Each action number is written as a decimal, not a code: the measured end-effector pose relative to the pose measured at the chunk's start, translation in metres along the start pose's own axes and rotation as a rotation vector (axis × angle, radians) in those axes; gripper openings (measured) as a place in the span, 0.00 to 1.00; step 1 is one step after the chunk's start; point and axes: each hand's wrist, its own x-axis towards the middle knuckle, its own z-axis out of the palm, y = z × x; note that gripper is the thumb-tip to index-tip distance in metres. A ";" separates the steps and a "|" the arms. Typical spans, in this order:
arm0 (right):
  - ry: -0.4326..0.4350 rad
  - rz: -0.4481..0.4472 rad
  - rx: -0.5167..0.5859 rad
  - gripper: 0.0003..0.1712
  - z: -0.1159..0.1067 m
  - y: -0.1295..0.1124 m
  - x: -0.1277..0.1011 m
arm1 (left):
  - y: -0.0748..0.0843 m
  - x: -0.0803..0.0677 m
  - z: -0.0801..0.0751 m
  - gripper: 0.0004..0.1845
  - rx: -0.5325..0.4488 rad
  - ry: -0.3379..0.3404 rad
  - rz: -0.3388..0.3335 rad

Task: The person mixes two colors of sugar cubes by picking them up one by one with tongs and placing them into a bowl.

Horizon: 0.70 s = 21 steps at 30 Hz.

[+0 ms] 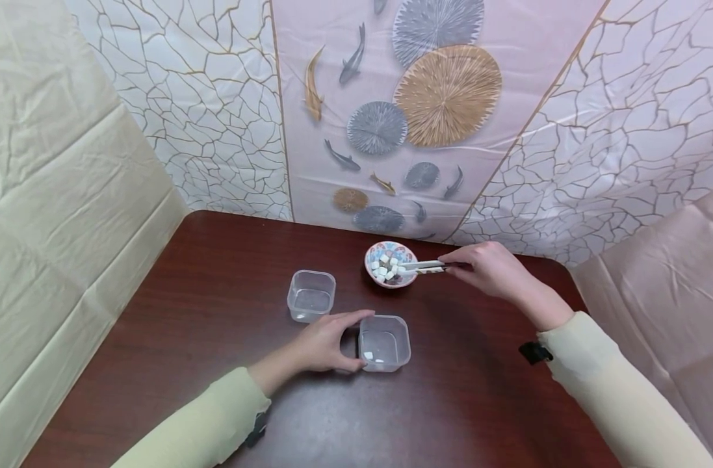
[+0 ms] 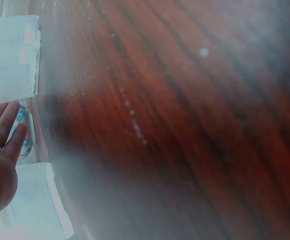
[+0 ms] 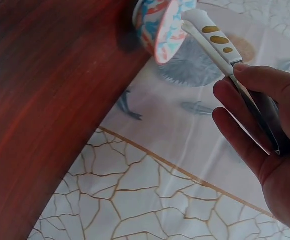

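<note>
My left hand (image 1: 346, 338) holds the near clear square container (image 1: 385, 341) by its left side, thumb at the front corner and fingers at the back corner. One white cube (image 1: 368, 355) lies inside it. My right hand (image 1: 458, 266) grips white-tipped tongs (image 1: 423, 266), whose tips reach into a small patterned bowl (image 1: 404, 249) holding several white cubes (image 1: 385, 266). In the right wrist view the tongs (image 3: 212, 32) run from my fingers (image 3: 244, 125) to the bowl (image 3: 162, 27). The blurred left wrist view has my left palm (image 2: 0, 160) between two clear containers.
A second clear square container (image 1: 311, 296) stands left of the bowl, apart from the others. The dark wooden table (image 1: 216, 260) meets patterned sheeting at the back and cream sheeting on the left. A pink cloth hangs at the right corner.
</note>
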 end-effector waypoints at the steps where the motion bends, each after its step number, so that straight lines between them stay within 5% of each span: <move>1: -0.015 0.010 -0.001 0.13 0.002 0.002 0.000 | 0.002 0.000 -0.001 0.49 0.010 -0.001 -0.003; 7: -0.068 0.059 -0.011 0.13 0.008 0.008 0.002 | 0.025 0.000 -0.017 0.48 0.013 -0.048 -0.063; 21: 0.008 0.035 0.002 0.16 -0.008 -0.003 -0.012 | 0.025 -0.001 -0.017 0.49 0.015 -0.050 -0.070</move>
